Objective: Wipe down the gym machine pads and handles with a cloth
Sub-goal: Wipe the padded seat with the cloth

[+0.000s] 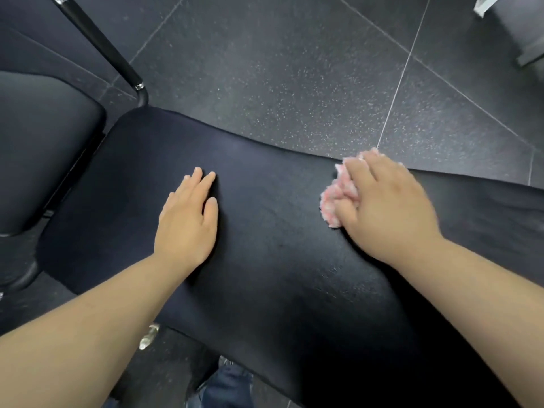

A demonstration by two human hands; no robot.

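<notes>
While the dark speckled floor (294, 69) fills the far half of my view, the long black bench (265, 260) runs across beneath both my arms, from the lower right up towards the left. Just beside its left end sits a second black pad (44, 148), set apart from it by a narrow gap; a black bar (97, 42) with a chrome collar slants down from the top left and meets the bench's far left corner. My left hand (188, 222) lies flat on the bench a little left of middle, palm down, fingers (203, 181) straight and close together, the thumb slightly out to the side, holding nothing. My right hand (391, 213), a little blurred, is near the bench's far edge on the right; its fingers are bent down over the cloth (332, 201) and grip it against the padding. That cloth is pink and white, bunched up, and shows past my thumb and fingertips on the left and far sides of the hand.
</notes>
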